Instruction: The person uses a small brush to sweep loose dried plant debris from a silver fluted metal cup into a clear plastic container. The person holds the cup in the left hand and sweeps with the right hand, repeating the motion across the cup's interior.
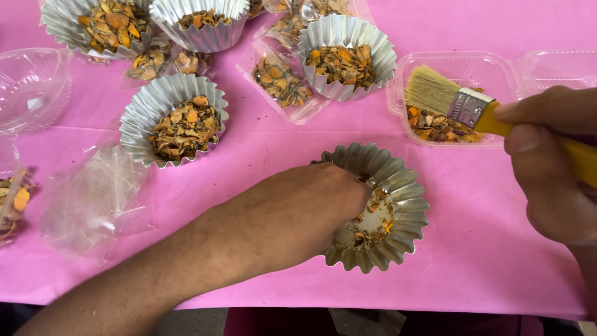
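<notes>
My left hand (305, 208) reaches into a fluted metal cup (407, 193) near the table's front, its fingers down among a few orange-brown dried chips (373, 227) at the bottom. Whether the fingers hold any chips is hidden. My right hand (550, 158) at the right edge grips a paintbrush (463, 106) with a yellow handle, metal band and pale bristles. The bristles hover over a clear plastic tray (497, 71) holding a small pile of the same chips.
Several more fluted metal cups (140, 112) filled with dried chips stand at the back and left on the pink tablecloth (485, 261). Clear plastic bags (93, 199) and clear plastic containers (28, 87) lie at the left.
</notes>
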